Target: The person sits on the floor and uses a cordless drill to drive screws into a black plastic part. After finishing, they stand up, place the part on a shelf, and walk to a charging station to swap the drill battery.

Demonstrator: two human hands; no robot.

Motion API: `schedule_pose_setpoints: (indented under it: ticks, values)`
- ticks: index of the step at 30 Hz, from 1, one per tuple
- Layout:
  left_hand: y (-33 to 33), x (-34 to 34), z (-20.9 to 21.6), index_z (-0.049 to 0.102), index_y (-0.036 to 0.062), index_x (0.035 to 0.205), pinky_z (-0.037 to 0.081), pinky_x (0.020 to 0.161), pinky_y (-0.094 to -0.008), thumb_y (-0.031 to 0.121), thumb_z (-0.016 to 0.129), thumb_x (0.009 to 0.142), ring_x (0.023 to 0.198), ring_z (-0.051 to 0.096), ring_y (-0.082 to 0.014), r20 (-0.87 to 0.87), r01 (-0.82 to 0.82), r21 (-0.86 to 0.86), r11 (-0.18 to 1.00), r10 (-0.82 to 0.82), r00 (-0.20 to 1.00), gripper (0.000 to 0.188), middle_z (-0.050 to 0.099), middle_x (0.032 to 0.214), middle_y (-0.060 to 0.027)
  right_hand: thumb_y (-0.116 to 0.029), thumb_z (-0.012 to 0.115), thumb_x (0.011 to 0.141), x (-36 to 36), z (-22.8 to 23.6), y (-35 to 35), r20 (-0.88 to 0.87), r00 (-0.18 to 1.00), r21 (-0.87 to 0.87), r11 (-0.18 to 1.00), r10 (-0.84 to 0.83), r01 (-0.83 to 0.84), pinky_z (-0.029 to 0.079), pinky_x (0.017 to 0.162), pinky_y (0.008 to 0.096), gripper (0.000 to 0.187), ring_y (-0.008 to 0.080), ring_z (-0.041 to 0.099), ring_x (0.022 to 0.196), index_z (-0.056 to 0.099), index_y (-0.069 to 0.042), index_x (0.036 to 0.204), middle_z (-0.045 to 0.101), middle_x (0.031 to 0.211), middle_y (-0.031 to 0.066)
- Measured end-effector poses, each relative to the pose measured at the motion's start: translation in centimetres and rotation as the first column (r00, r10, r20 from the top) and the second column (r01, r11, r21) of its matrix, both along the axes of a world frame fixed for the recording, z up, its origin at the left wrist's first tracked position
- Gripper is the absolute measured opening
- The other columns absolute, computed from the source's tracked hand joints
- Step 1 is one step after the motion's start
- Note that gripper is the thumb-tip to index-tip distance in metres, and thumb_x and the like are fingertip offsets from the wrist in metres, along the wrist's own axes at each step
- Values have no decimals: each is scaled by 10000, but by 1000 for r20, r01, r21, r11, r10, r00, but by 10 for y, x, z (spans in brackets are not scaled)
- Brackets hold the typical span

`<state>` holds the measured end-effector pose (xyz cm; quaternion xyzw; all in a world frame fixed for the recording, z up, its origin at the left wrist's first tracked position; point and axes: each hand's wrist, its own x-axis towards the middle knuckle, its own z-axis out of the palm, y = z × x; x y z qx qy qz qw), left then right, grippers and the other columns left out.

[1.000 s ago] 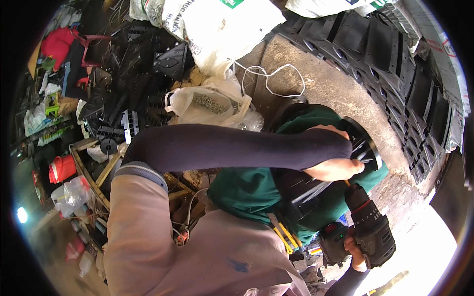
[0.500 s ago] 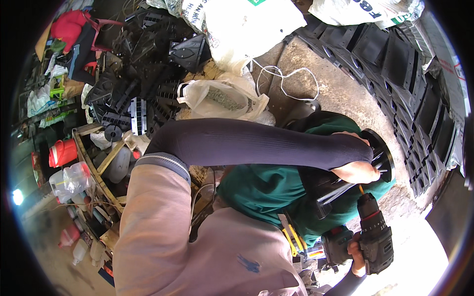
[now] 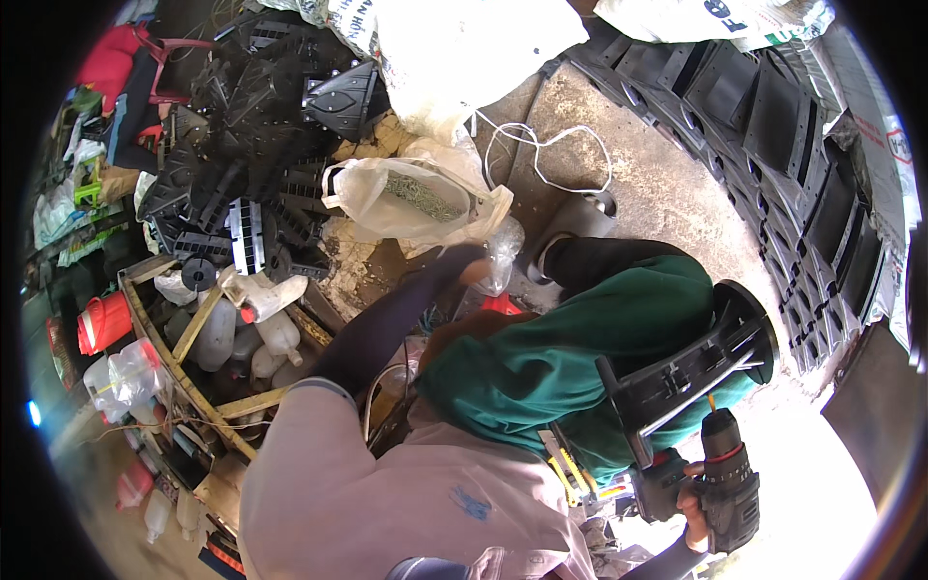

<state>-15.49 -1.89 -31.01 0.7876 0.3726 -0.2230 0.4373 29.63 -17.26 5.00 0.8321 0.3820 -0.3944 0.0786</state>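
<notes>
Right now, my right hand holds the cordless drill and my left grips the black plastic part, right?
Not quite: the head view shows your left hand off the black plastic part, beside the clear plastic bag. Your right hand does hold the cordless drill.

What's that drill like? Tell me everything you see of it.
The drill is mostly black, seemingly plastic-cased, with a red ring behind the chuck, a thin orange-gold bit and a bulky base. The right hand grips it. Its bit points forward, close to the black part; whether they touch is unclear.
</notes>
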Motion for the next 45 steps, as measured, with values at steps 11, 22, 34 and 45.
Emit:
schedule_pose_setpoints:
  ticks: [11, 22, 34, 45]
  values:
    - [-83, 24, -168, 589, 41, 923, 501, 789, -479, 250, 668, 820, 895, 648, -392, -66, -965, 182, 189, 981, 180, 247, 659, 886, -214, -308, 763, 777, 8, -3, -22, 0, 994, 131, 986, -107, 106, 418, 509, 226, 486, 88, 554, 543, 557, 0, 1091, 622, 794, 47]
    - [-91, 13, -201, 642, 38, 950, 469, 924, -445, 242, 626, 785, 1045, 599, -373, -126, -687, 463, 560, 809, 574, 262, 648, 1040, -204, -343, 775, 765, 4, -5, -38, -17, 990, 160, 977, -137, 138, 412, 506, 221, 499, 82, 546, 538, 569, -4, 1069, 615, 769, 41]
    - [-99, -2, -215, 644, 34, 890, 504, 723, -403, 78, 613, 766, 734, 621, -343, 357, -832, 422, 361, 777, 518, 134, 634, 730, -143, -381, 788, 752, 4, -7, -56, -28, 985, 192, 966, -169, 171, 405, 503, 215, 516, 76, 537, 532, 582, -9, 1045, 607, 741, 34]
    - [-98, -40, -166, 590, -37, 1123, 523, 678, -328, 78, 601, 881, 787, 638, -210, -41, -552, -811, -195, 960, -278, 268, 629, 917, -136, -416, 800, 740, 17, -17, -51, -56, 996, 220, 972, -72, 82, 399, 500, 209, 533, 70, 529, 527, 593, -14, 1022, 599, 716, 29]
